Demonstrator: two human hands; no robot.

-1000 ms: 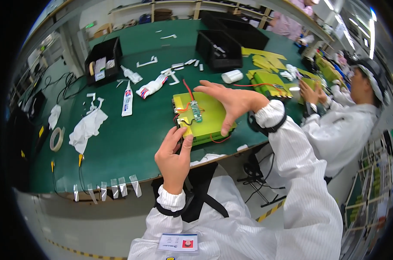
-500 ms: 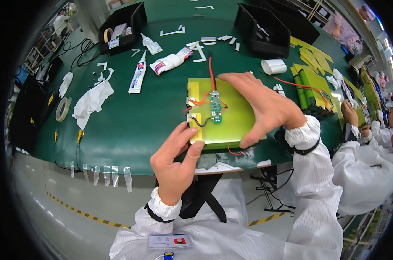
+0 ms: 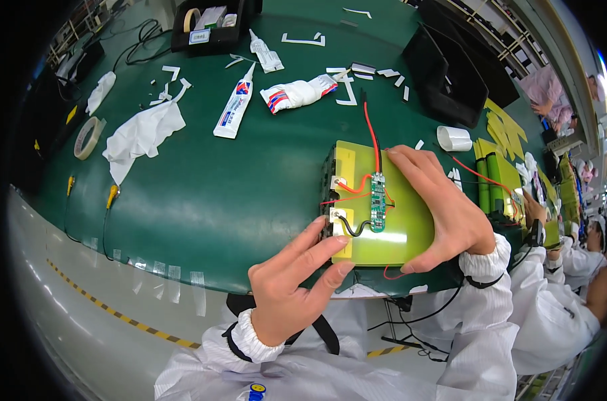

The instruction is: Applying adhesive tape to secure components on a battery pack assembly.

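- A yellow-green rectangular pack [image 3: 409, 212] lies on the green worktop [image 3: 203, 200], right of centre and near the front edge, between a person's two bare hands.
- The right hand [image 3: 447, 217] is spread wide across the pack's right side, forefinger at the far edge and thumb at the near right corner, holding it.
- The left hand [image 3: 293, 291] touches the pack's near left corner, thumb and fingers a narrow gap apart; whether they pinch it cannot be told.
- A narrow green circuit board [image 3: 378, 217] sits on top, with a thick red wire [image 3: 370, 127] reaching toward the far side.
- Along the front edge at left, clear tape strips [image 3: 198, 294] hang down.
- Bare green surface stretches leftward from the pack to a crumpled white cloth [image 3: 143, 137], well apart.
- On the far side, a crumpled white tube [image 3: 297, 95] with red and blue stripes lies nearer the pack than a straight white tube [image 3: 230, 120] bearing red-and-blue print.
- At right, a short white roll [image 3: 454, 138] lies near a second yellow-green pack [image 3: 507, 177].
- A black bin [image 3: 250, 15] at the back bears a white, blue-bordered label [image 3: 199, 36].
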